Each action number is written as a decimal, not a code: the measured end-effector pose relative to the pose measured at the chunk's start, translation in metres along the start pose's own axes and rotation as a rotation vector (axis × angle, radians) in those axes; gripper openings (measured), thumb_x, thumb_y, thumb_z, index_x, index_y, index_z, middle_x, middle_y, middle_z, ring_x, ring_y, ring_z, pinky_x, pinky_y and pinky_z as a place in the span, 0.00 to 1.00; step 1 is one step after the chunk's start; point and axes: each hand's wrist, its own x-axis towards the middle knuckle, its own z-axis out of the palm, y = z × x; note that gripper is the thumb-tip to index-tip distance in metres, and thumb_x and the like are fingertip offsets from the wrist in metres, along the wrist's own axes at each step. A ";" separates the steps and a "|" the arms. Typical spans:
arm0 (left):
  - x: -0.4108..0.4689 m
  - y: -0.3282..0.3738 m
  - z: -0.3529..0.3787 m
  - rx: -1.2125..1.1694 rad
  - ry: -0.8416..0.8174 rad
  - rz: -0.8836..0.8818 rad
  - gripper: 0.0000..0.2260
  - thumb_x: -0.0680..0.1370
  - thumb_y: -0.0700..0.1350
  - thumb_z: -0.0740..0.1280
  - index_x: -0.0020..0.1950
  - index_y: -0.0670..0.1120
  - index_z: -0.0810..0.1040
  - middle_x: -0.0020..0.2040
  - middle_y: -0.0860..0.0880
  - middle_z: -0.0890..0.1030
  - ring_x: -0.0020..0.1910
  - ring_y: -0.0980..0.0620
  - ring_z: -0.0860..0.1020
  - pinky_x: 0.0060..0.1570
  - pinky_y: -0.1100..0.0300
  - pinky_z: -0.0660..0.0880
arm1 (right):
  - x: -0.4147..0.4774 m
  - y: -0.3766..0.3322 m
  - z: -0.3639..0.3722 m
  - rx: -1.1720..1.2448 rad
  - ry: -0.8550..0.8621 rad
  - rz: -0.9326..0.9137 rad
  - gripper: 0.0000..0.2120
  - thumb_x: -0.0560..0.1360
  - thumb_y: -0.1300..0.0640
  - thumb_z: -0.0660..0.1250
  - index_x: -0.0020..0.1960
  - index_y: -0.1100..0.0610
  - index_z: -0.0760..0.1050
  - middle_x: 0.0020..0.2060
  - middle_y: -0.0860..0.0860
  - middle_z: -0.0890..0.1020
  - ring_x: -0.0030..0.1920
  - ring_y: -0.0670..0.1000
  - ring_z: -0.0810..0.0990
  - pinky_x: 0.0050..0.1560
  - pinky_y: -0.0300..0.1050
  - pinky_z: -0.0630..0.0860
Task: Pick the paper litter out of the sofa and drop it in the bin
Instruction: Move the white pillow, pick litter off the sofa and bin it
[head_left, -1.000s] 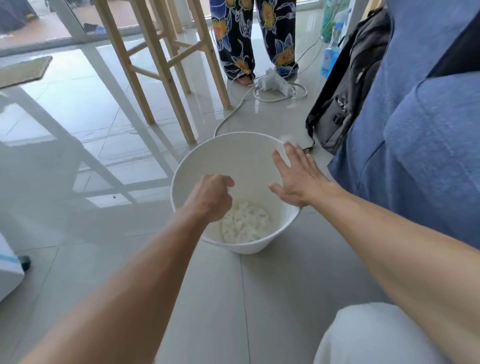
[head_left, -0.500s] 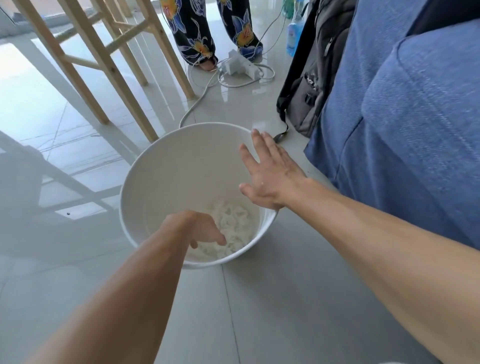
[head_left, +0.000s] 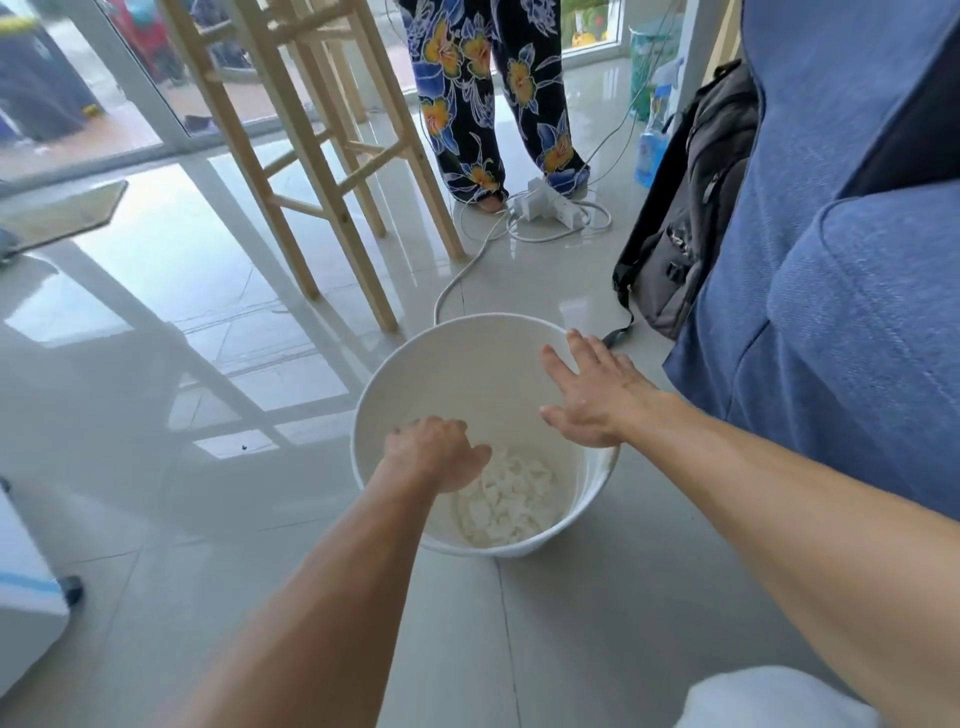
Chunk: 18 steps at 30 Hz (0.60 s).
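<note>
White bin (head_left: 400, 374) on the tiled floor (head_left: 156, 322), just beside the blue sofa (head_left: 831, 322). In its bottom, a heap of crumpled white paper litter (head_left: 511, 506). Over the opening, above that heap, the left hand (head_left: 434, 452), knuckles up, fingers curled downward and hidden under the palm; impossible to tell whether pinching any paper. Right hand (head_left: 597, 397) over the sofa-side rim, palm down, fingers straight and spread, holding nothing. Beyond the bin, a wooden stool (head_left: 317, 156), a white power strip (head_left: 550, 205) with coiled cable, and a person in flowered trousers (head_left: 467, 83). Dark backpack (head_left: 691, 208) leaning against the sofa.
</note>
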 end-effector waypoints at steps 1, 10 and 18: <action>-0.003 0.000 -0.003 0.021 0.024 0.008 0.27 0.80 0.62 0.51 0.76 0.52 0.63 0.75 0.47 0.66 0.74 0.45 0.63 0.72 0.42 0.55 | -0.002 0.000 -0.005 0.008 -0.001 0.005 0.35 0.80 0.43 0.52 0.79 0.51 0.38 0.78 0.58 0.40 0.78 0.58 0.41 0.75 0.56 0.44; -0.044 -0.025 -0.054 -0.013 0.295 -0.047 0.34 0.78 0.68 0.42 0.80 0.52 0.45 0.80 0.45 0.44 0.78 0.45 0.39 0.71 0.39 0.31 | -0.025 -0.022 -0.078 -0.014 0.124 0.006 0.34 0.80 0.40 0.50 0.79 0.49 0.39 0.78 0.56 0.46 0.78 0.57 0.44 0.74 0.63 0.44; -0.070 -0.050 -0.115 -0.038 0.403 -0.088 0.35 0.78 0.69 0.42 0.80 0.52 0.43 0.80 0.44 0.42 0.78 0.44 0.39 0.71 0.37 0.33 | -0.036 -0.043 -0.142 -0.048 0.253 -0.005 0.34 0.80 0.38 0.50 0.79 0.47 0.39 0.79 0.55 0.44 0.78 0.57 0.43 0.72 0.67 0.43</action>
